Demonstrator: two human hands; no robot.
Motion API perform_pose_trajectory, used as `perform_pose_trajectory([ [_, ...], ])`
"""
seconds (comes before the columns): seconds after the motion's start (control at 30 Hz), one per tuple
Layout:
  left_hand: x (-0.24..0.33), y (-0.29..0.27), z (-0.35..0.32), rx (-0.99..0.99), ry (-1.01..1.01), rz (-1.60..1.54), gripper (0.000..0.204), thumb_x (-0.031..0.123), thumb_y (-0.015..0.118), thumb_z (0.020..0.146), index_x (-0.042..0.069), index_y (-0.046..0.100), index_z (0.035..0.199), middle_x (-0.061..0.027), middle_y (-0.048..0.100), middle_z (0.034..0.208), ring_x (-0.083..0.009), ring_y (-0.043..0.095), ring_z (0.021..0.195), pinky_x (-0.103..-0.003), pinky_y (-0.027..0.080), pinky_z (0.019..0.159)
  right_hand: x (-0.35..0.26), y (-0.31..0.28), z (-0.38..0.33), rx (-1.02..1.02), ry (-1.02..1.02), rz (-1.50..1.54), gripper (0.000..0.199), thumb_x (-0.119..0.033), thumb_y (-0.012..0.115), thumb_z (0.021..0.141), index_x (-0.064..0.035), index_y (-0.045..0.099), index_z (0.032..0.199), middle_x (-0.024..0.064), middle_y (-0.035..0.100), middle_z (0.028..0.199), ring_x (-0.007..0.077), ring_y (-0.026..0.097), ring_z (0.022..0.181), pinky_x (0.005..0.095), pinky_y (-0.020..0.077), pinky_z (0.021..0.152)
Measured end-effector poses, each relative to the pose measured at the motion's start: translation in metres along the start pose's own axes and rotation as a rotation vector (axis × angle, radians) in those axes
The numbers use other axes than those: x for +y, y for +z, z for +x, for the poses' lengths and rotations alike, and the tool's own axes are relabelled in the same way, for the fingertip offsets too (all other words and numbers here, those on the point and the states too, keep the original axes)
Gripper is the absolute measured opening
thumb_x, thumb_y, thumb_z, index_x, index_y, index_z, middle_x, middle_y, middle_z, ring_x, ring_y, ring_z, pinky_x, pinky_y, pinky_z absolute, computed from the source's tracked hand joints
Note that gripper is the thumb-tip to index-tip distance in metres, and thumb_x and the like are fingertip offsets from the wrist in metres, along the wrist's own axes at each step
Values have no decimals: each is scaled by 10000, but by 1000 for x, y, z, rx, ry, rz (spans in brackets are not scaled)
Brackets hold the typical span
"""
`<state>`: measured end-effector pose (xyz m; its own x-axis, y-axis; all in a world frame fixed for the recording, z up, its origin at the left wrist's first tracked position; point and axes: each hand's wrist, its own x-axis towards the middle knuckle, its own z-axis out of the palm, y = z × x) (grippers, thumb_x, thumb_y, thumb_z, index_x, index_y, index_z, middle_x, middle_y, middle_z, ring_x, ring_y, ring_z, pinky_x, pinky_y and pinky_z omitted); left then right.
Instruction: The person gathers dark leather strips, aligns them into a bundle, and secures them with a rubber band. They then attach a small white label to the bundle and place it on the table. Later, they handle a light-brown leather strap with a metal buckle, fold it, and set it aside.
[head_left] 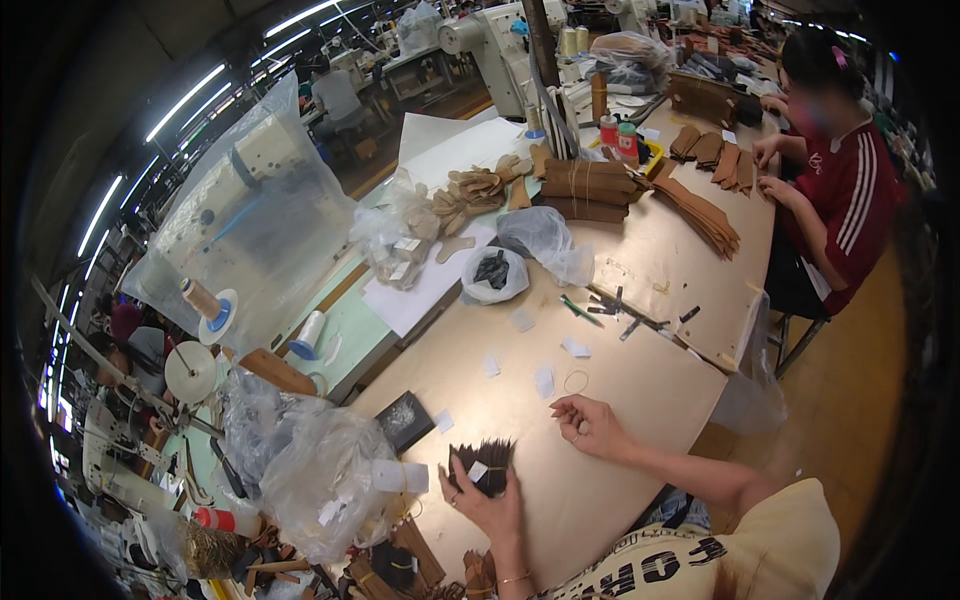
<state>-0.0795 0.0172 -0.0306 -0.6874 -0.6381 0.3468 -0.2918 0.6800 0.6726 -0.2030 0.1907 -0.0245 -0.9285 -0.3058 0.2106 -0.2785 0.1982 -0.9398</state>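
My left hand (pixel 490 508) is closed round a bundle of dark brown strips (pixel 482 468), which look like leather, on the near part of the table. A thin band circles the bundle, and a small white paper slip (pixel 478 471) lies against its face. To the right, my right hand (pixel 592 428) hovers over or rests on the tabletop, its fingers curled in with the tips together. Whatever it may hold is too small to make out. A loose rubber band (pixel 576 381) lies just beyond those fingertips. Several white paper slips (pixel 543 381) are scattered near it.
Left of the bundle are a black box (pixel 405 420) and crumpled plastic bags (pixel 310 470). Farther off lie a bag of black pieces (pixel 493 272), a green pen (pixel 580 311) and stacked brown pieces (pixel 585 188). A co-worker (pixel 835 180) sits at the right, hands on brown strips.
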Motion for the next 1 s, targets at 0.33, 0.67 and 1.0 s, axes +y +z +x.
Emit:
perform_pose_trajectory([
  [0.33, -6, 3, 7, -105, -93, 32, 1025, 333, 872, 612, -29, 344, 1412, -262, 208, 1486, -461, 233, 1371, -548, 268, 1098, 65, -126, 207, 232, 43, -519, 437, -188, 712, 819, -38, 575, 1205, 135, 607, 1138, 337, 531, 1089, 422, 418, 954],
  [0.67, 149, 66, 78, -30, 2, -124, 778, 150, 748, 787, -23, 315, 1410, -229, 285, 1458, -371, 312, 1347, -479, 293, 1088, -9, -101, 219, -101, -215, -30, 175, -196, 690, 862, -43, 633, 924, 133, 577, 1053, 311, 568, 1010, 377, 457, 884],
  [1.0, 235, 175, 191, -314, -283, -857, 204, -20, 552, 893, -70, 641, 1069, -80, 676, 896, -121, 628, 799, -245, 509, 708, -39, -172, 228, -50, -45, 202, 411, -185, 693, 870, -66, 529, 1228, 72, 509, 1178, 187, 552, 1010, 353, 488, 819],
])
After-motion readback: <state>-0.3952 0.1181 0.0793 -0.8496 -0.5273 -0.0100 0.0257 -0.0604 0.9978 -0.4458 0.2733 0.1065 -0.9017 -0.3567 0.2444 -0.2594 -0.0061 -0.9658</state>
